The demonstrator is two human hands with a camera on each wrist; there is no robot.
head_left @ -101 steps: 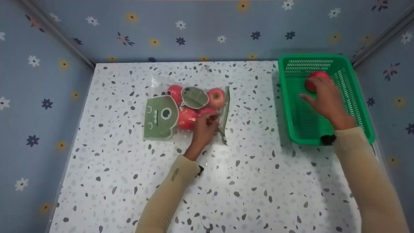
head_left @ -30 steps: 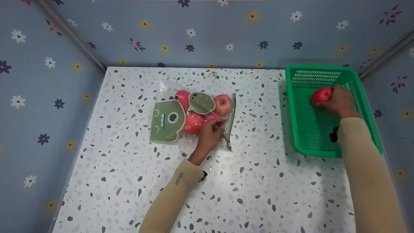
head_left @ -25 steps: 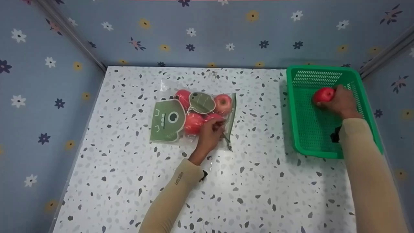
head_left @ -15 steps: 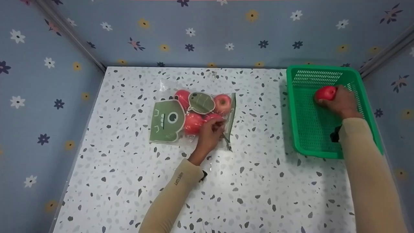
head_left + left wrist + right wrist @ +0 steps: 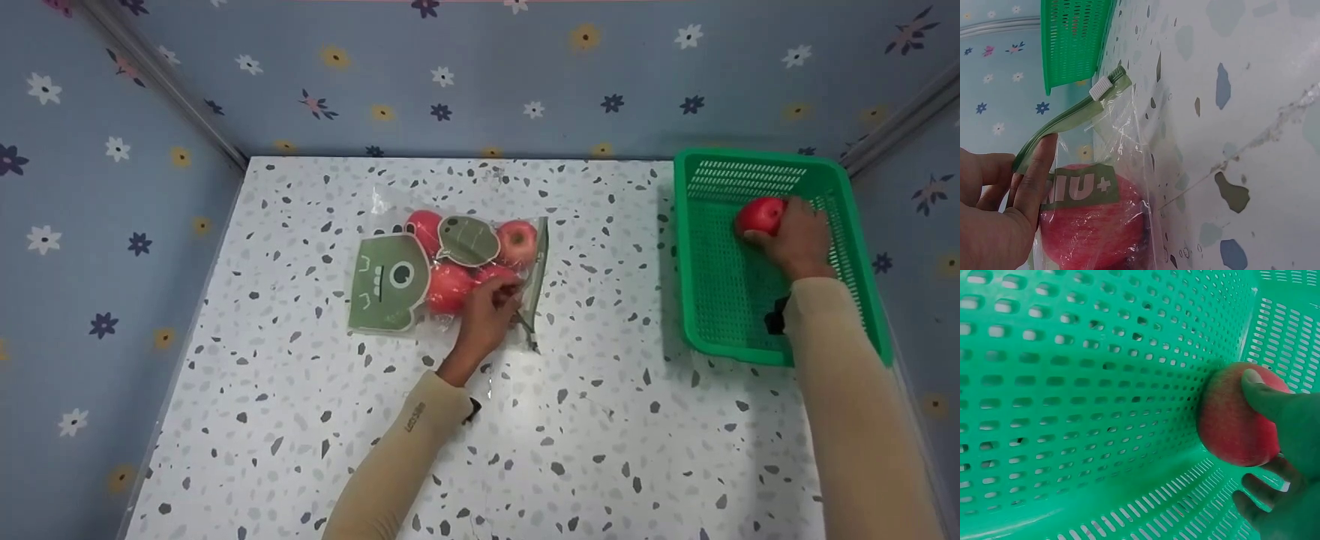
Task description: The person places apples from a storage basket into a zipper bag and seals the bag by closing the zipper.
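A clear zip bag point(image 5: 382, 289) with green cartoon prints lies flat on the table, several red apples point(image 5: 448, 289) inside it. My left hand point(image 5: 484, 319) pinches the bag's green zip edge, which stands lifted in the left wrist view beside a white slider point(image 5: 1100, 88). At the right, my right hand point(image 5: 802, 240) grips a red apple point(image 5: 759, 215) inside the green basket point(image 5: 683, 277). In the right wrist view the thumb presses across the apple's side, and the other fingers are partly hidden beneath it.
The speckled white table point(image 5: 600, 450) carries both bag and basket. A flower-patterned wall point(image 5: 487, 75) rises behind, with more panels on the left and right. The basket stands close to the table's right edge, its perforated walls around the held apple.
My right hand, earlier spread over the apple, now grips it from the right side, and the apple has turned. The basket has shifted slightly right. The left hand stays at the bag.
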